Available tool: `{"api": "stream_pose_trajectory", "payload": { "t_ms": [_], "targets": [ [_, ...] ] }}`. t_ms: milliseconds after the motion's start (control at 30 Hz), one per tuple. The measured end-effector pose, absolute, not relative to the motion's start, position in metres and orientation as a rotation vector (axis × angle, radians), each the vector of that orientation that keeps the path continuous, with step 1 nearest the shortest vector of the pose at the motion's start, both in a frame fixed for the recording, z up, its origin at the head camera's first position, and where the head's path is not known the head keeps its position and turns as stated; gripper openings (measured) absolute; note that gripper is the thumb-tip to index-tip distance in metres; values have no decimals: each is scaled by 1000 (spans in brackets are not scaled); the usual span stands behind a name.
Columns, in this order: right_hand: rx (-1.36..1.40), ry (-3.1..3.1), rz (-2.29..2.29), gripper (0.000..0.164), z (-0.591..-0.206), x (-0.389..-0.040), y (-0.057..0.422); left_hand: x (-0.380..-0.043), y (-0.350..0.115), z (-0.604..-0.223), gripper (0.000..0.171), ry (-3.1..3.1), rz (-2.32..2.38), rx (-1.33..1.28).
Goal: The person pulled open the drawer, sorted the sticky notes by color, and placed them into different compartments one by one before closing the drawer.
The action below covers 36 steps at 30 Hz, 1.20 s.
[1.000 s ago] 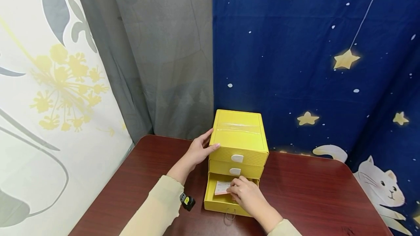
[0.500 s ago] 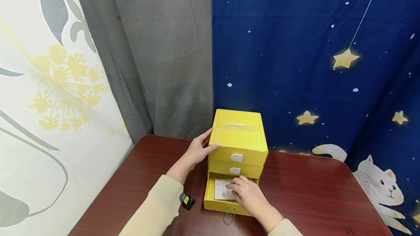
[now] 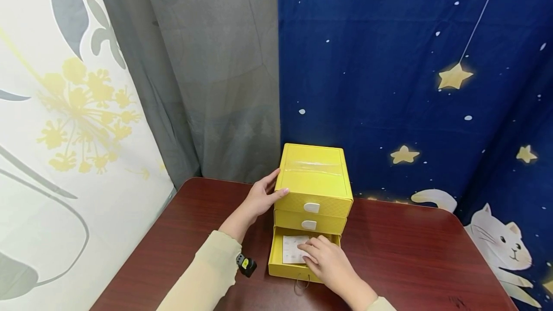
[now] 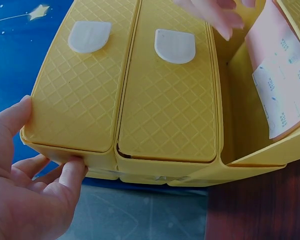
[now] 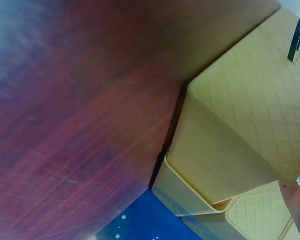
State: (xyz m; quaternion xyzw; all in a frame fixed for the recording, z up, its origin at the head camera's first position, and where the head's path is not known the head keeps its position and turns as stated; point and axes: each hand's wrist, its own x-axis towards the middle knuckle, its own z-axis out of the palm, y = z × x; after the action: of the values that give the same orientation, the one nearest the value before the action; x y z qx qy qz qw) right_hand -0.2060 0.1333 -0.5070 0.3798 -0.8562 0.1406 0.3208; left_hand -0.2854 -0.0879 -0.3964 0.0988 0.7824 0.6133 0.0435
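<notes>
A yellow three-tier drawer cabinet stands on the table with its bottom drawer pulled out. My left hand rests on the cabinet's upper left front corner, thumb at the top front edge and fingers against the side. Inside the drawer lies a flat paper, white with print in the head view; the left wrist view shows a pink part too. Over the drawer's right side hovers my right hand, fingers loosely bent, their tips overlapping the paper's right edge in the head view.
White tabs mark the two upper drawers, both pushed in. A thin loop hangs from the bottom drawer's front. The dark red table ends near grey and blue starry curtains.
The paper, tilted up with a pink edge showing a second ago, has dropped flat in the drawer. My right fingers have released it and shifted slightly right. The left hand stays put.
</notes>
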Motion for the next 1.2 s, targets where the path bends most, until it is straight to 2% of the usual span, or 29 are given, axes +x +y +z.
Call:
{"api": "stream_pose_trajectory", "payload": {
  "t_ms": [633, 900, 1033, 1133, 1200],
  "targets": [
    [1045, -2223, 385, 28, -511, -180, 149, -285, -88, -396, 75, 2381, 1888, 308],
    [1063, -2212, 392, 13, -517, -180, 154, -285, -88, -396, 75, 2391, 1882, 299],
    [1059, -2207, 383, 21, -518, -181, 154, -285, -88, -396, 76, 2391, 1882, 301],
    [1060, -2200, 375, 12, -518, -181, 154, -285, -87, -396, 76, 2390, 1883, 306],
    [1055, -2199, 370, 12, -517, -182, 154, -285, -87, -395, 76, 2388, 1884, 310]
  ]
}}
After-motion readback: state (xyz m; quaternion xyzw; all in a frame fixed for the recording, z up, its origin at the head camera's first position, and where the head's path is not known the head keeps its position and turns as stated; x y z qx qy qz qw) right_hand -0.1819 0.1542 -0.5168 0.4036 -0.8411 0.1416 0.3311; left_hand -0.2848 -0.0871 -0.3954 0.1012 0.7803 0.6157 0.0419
